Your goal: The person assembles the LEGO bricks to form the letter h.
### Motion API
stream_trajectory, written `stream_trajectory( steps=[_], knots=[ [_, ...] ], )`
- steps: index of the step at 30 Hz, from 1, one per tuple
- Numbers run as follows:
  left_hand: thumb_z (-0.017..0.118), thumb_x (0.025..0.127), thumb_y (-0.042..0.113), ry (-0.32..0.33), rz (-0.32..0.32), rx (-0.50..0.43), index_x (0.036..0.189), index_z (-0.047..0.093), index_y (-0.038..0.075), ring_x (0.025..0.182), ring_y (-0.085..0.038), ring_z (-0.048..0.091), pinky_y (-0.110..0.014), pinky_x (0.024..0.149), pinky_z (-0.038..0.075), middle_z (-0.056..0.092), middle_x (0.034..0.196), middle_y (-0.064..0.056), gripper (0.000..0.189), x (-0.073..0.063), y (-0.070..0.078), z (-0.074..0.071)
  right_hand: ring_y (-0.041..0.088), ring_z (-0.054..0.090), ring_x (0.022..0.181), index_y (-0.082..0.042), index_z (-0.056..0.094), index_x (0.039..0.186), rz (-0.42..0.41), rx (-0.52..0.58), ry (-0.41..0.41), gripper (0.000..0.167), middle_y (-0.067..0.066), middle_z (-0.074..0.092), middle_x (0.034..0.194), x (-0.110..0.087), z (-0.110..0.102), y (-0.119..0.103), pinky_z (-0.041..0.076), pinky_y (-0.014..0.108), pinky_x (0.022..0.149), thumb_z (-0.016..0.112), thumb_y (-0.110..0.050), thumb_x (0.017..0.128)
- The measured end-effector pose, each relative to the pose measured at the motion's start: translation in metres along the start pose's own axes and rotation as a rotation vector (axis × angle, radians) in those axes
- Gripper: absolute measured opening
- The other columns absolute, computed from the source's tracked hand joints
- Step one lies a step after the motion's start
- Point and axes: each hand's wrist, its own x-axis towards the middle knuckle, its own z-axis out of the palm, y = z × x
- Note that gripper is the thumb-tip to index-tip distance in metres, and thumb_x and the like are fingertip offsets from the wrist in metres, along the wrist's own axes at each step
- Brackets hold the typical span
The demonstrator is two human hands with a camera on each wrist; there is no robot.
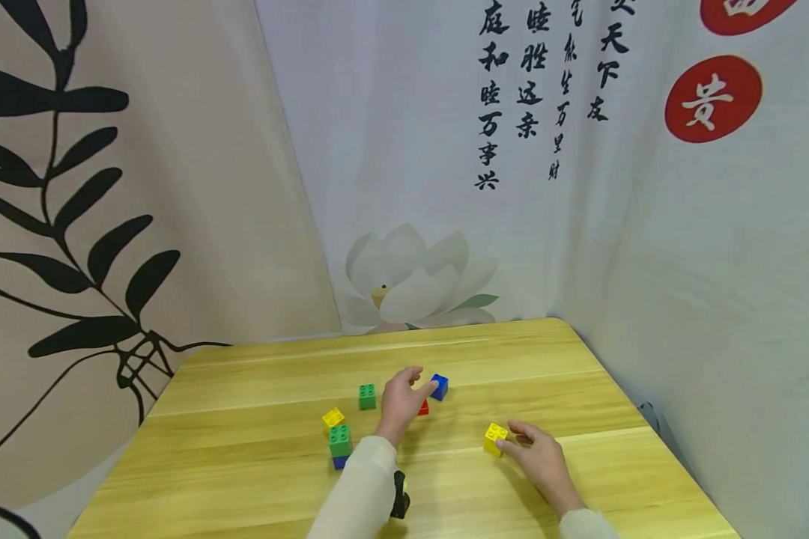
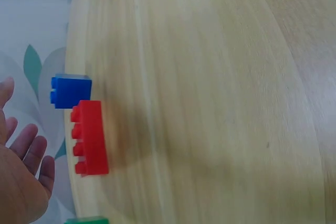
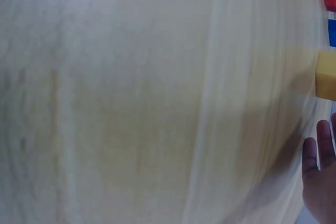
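My left hand [image 1: 398,404] reaches over the table beside a blue brick [image 1: 440,387], its fingers loosely bent. The left wrist view shows that hand apart from the blue brick [image 2: 72,92] and from a longer red brick [image 2: 93,137]. In the head view the hand hides most of the red brick [image 1: 424,408]. My right hand [image 1: 541,458] is next to a yellow brick [image 1: 495,439], thumb near its side and fingers spread. A gap shows between those fingers and the yellow brick [image 3: 326,76] in the right wrist view.
On the left, a green brick [image 1: 339,440] sits over a blue brick [image 1: 340,463], with a yellow brick [image 1: 333,418] just behind. Another green brick [image 1: 367,397] stands farther back. The wooden table [image 1: 256,442] meets a printed curtain [image 1: 404,150] at its far edge.
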Motion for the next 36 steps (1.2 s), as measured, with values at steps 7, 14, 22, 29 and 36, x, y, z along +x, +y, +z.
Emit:
stream_trajectory(
  steps=[7, 14, 22, 29, 36],
  knots=[
    [0.076, 0.090, 0.028, 0.022, -0.005, 0.045, 0.132, 0.062, 0.002, 0.115, -0.036, 0.060, -0.049, 0.092, 0.051, 0.063, 0.126, -0.018, 0.051, 0.008, -0.014, 0.015, 0.036, 0.057, 0.118, -0.002, 0.063, 0.130, -0.002, 0.048, 0.002, 0.060, 0.018, 0.062, 0.129, 0.002, 0.003, 0.003, 0.050, 0.049, 0.094, 0.082, -0.032, 0.082],
    [0.079, 0.086, 0.033, 0.078, 0.004, 0.169, 0.125, 0.067, 0.005, 0.095, -0.031, 0.066, -0.049, 0.093, 0.048, 0.067, 0.119, -0.014, 0.050, 0.015, -0.019, 0.028, 0.026, 0.064, 0.102, -0.001, 0.068, 0.123, -0.009, 0.051, 0.018, 0.050, 0.010, 0.069, 0.112, 0.004, 0.007, 0.003, 0.056, 0.036, 0.082, 0.083, -0.023, 0.081],
    [0.081, 0.083, 0.036, 0.134, 0.000, 0.273, 0.120, 0.070, 0.004, 0.101, -0.032, 0.064, -0.054, 0.095, 0.039, 0.071, 0.110, -0.011, 0.050, 0.016, -0.022, 0.038, 0.028, 0.065, 0.102, 0.003, 0.065, 0.123, -0.024, 0.058, 0.010, 0.048, 0.011, 0.069, 0.109, 0.006, 0.005, 0.002, 0.056, 0.035, 0.081, 0.081, -0.018, 0.083],
    [0.083, 0.081, 0.035, 0.162, 0.018, 0.331, 0.113, 0.073, 0.005, 0.095, -0.031, 0.066, -0.053, 0.090, 0.039, 0.072, 0.105, -0.010, 0.046, 0.016, -0.023, 0.044, 0.026, 0.064, 0.101, 0.001, 0.067, 0.120, -0.019, 0.041, 0.018, 0.046, 0.009, 0.070, 0.109, 0.008, 0.006, 0.004, 0.056, 0.037, 0.083, 0.082, -0.021, 0.082],
    [0.084, 0.080, 0.034, 0.162, 0.012, 0.385, 0.103, 0.075, 0.007, 0.089, -0.027, 0.066, -0.052, 0.090, 0.039, 0.073, 0.098, -0.007, 0.037, 0.017, -0.023, 0.046, 0.024, 0.063, 0.101, 0.001, 0.067, 0.122, -0.008, 0.057, 0.014, 0.048, 0.008, 0.069, 0.109, 0.008, 0.007, 0.006, 0.055, 0.036, 0.082, 0.082, -0.023, 0.083]
  ],
)
